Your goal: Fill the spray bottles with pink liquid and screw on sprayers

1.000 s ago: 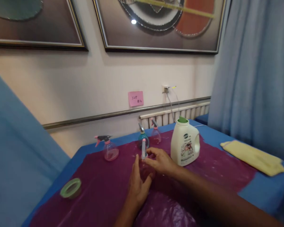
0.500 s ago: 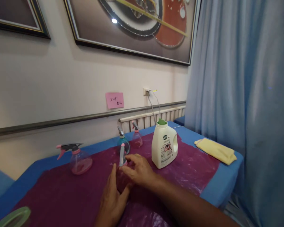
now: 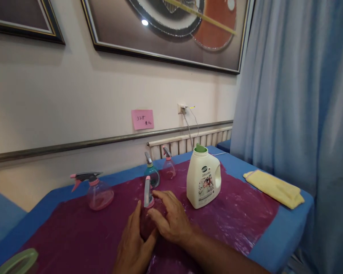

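Observation:
Between my two hands stands a spray bottle (image 3: 149, 219) with a clear, rounded body and a grey and pink trigger head. My left hand (image 3: 135, 241) curves around its left side, the thumb across the front. From the right, my right hand (image 3: 173, 219) wraps the bottle's shoulder just below the pink collar, with its fingertips close to the trigger head. The hands cover much of the bottle's body. Just behind it are a teal spray bottle (image 3: 152, 176) and a pink-topped spray bottle (image 3: 169, 169). To the right stands a cream detergent jug (image 3: 194, 184) with a green spout.
Another spray bottle (image 3: 100, 196) holding pink liquid stands on the left. A purple plastic sheet (image 3: 82, 236) covers much of the blue table. A folded yellow cloth (image 3: 273, 186) lies at right; a green rim (image 3: 23, 260) shows at lower left. Blue curtains (image 3: 280, 95) hang at right.
My right hand has shifted from the sprayer's collar slightly down onto the bottle's shoulder. The trigger head has turned a little. My left hand stays around the bottle, and the view has moved slightly.

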Tool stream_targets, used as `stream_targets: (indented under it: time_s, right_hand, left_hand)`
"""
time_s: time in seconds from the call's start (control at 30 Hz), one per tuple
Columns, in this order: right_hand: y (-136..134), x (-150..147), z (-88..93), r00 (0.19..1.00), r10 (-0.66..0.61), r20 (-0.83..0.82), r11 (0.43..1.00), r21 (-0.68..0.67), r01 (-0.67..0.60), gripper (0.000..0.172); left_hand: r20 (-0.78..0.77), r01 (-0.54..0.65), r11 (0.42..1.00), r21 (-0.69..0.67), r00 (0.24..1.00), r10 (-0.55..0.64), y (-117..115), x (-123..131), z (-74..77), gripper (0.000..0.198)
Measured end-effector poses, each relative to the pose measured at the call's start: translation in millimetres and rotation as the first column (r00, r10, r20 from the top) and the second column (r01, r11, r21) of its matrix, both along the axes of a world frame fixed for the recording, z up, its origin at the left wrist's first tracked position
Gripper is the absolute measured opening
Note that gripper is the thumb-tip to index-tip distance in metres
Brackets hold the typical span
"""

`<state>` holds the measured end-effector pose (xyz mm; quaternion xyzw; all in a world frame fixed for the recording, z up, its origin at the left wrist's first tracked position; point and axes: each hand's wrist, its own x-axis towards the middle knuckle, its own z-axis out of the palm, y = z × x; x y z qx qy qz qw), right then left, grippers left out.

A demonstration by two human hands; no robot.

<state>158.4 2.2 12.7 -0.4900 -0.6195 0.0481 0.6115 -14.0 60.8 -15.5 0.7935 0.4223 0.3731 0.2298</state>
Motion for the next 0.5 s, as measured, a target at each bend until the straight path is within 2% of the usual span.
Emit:
stream_targets:
  time_s: [0.2, 0.5]
  right_hand:
    - [-2.0, -1.1, -2.2, 0.999, -0.029, -0.030, 0.999, -0.040, 0.028, 0.049]
    - [-7.8, -0.7, -2.2, 0.997, -0.032, -0.064, 0.995, -0.092, 0.026, 0.047]
  left_hand:
    - [-0.002, 0.008, 0.997, -0.077, 1.000, -0.008, -5.5, -0.5, 6.1, 0.093]
    - [0.033, 0.012, 0.999, -0.052, 0.999, -0.011, -9.6, 2.5, -3.9, 0.093]
